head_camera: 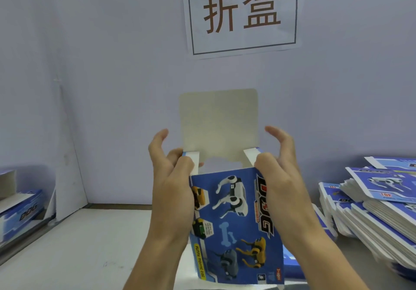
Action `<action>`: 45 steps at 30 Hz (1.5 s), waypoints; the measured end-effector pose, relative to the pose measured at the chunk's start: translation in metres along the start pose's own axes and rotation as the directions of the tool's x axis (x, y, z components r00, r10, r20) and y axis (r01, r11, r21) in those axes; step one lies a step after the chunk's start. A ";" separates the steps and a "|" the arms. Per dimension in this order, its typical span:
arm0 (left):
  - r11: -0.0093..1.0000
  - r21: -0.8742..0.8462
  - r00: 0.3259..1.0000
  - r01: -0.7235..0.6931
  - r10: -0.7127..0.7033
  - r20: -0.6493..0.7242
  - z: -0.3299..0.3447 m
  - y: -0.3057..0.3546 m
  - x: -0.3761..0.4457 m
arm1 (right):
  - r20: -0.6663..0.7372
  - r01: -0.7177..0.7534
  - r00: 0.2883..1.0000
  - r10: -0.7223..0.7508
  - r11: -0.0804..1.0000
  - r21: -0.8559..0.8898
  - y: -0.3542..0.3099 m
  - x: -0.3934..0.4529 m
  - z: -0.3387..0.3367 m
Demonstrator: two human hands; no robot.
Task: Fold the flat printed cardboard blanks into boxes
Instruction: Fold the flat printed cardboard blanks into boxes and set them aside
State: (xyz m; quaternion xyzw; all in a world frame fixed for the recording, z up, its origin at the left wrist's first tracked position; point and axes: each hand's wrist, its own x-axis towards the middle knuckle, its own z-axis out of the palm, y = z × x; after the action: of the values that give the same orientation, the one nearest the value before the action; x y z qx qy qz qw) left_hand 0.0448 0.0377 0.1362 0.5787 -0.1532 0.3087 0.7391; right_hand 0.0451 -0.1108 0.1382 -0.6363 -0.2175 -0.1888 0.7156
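A blue printed box (236,222) with robot dogs and the word DOG is held up in front of me, its top end open. The grey lid flap (219,123) stands straight up at the back. Two small white side flaps (193,159) point upward at the left and right corners. My left hand (173,177) grips the box's left side, thumb pressing on the left side flap. My right hand (279,172) grips the right side, thumb on the right flap, fingers curled behind.
A tall stack of flat printed blanks (378,199) lies on the table at the right. Folded boxes (20,208) sit at the left edge. A wall with a paper sign (243,13) stands close behind. The white tabletop (78,244) lies below.
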 end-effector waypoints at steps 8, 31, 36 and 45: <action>0.989 -0.063 0.990 -0.137 0.139 0.027 0.003 0.006 -0.007 | 0.022 0.057 0.998 -0.063 0.978 0.198 0.009 -0.004 -0.001; 0.991 0.009 0.984 -0.131 0.129 0.125 0.002 -0.006 -0.011 | 0.051 0.103 0.992 -0.113 0.982 0.159 0.015 -0.002 -0.004; 0.988 0.022 0.986 -0.150 0.148 0.072 0.004 -0.006 -0.011 | 0.054 0.113 0.991 -0.121 0.985 0.127 0.014 -0.003 -0.003; 0.983 0.004 0.973 -0.183 0.180 0.142 -0.004 -0.007 -0.010 | 0.029 0.080 0.996 -0.086 0.981 0.178 0.008 -0.003 -0.005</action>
State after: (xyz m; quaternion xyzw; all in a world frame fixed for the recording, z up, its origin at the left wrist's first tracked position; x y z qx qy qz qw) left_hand 0.0411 0.0374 0.1240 0.5891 -0.2548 0.3345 0.6901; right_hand 0.0473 -0.1152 0.1295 -0.5639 -0.2729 -0.1868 0.7567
